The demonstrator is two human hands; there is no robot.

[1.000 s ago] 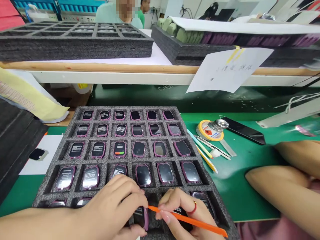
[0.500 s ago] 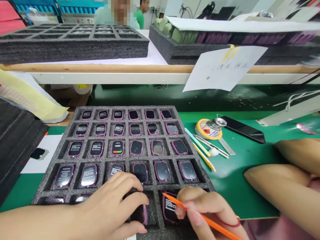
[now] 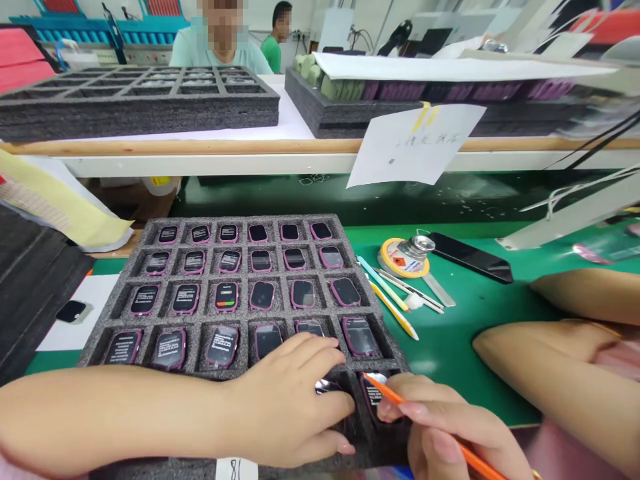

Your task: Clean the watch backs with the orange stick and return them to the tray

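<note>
My left hand (image 3: 295, 400) reaches across the black foam tray (image 3: 193, 320), fingers spread over a compartment in the nearest visible row. A dark, shiny smartwatch (image 3: 327, 385) shows partly beneath its fingers; whether they touch it is hidden. My right hand (image 3: 445, 420) pinches a thin orange pen-like stick (image 3: 384, 389). The stick's tip is over a purple-framed smartwatch (image 3: 373, 395) with white text on its screen, in the compartment to the right. My right fingertips are at that watch's edge. More purple smartwatches fill the rows behind, and one (image 3: 227, 297) shows a red and green bar.
Right of the tray lie pens (image 3: 395, 310), tweezers-like metal tools (image 3: 413, 291), a yellow tape roll with a metal-topped jar (image 3: 407, 257) and a black phone (image 3: 470, 257). Another person's arms (image 3: 545, 360) rest at right. A shelf (image 3: 225, 147) crosses above; a loose watch (image 3: 73, 311) lies left.
Both hands have moved one compartment to the right along the near row. The stick's tip is now at a different watch. The view has shifted slightly, and the watch in the third column is uncovered.
</note>
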